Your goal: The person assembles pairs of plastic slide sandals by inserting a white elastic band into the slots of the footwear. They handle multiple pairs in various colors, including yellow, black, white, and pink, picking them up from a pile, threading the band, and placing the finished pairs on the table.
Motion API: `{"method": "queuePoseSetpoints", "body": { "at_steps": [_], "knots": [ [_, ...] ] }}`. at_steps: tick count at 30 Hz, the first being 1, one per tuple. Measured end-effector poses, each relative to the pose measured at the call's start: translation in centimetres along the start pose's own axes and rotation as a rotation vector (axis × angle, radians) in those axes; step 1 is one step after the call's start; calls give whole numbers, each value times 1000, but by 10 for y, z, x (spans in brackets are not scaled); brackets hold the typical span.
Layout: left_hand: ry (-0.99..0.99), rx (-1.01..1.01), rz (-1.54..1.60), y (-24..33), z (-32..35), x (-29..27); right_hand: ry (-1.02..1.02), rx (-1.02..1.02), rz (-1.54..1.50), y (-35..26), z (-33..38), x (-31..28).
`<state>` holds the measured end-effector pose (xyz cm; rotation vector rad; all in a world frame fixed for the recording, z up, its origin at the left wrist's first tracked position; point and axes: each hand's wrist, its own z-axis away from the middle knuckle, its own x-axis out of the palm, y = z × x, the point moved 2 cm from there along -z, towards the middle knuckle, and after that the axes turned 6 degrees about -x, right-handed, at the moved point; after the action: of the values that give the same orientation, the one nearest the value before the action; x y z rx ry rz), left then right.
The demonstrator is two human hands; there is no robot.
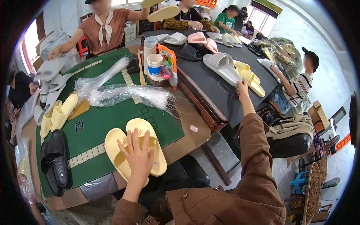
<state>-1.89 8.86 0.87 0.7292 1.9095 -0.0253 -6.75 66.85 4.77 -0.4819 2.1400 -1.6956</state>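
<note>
Two pale yellow slippers [159, 165] lie side by side at the near edge of the green table. My left hand [138, 155] rests over their straps, fingers spread, gripping nothing. On the dark table to the right, my right hand [243, 89] reaches out and pinches the near end of a light grey slipper [222, 67]. Just right of that slipper sits a pair of yellow slippers [250, 78], partly overlapped by it. Black slippers [61, 159] stand at the left of the green table, with another yellow pair [64, 111] behind them.
Bundles of clear plastic strands [127, 95] cross the green table [93, 131]. A paper cup [154, 64] and an orange packet [167, 60] stand at its far corner. More slippers [197, 38] line the dark table [210, 90]. Several people sit around; one person holds slippers [164, 13] up.
</note>
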Motion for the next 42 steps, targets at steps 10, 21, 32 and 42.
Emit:
{"method": "queuePoseSetpoints", "body": {
  "at_steps": [10, 21, 32, 42],
  "knots": [
    [37, 1, -135, -62, 13, -18, -466, 43, -119, -86, 178, -30],
    [33, -18, -326, -182, 31, -81, -524, -489, 468, -46, 162, -79],
    [-118, -564, -287, -122, 67, -70, -584, -576, 1174, -87, 97, 58],
    [27, -403, -410, -162, 74, -67, -595, -691, 1050, -47, 82, 80]
  ]
}}
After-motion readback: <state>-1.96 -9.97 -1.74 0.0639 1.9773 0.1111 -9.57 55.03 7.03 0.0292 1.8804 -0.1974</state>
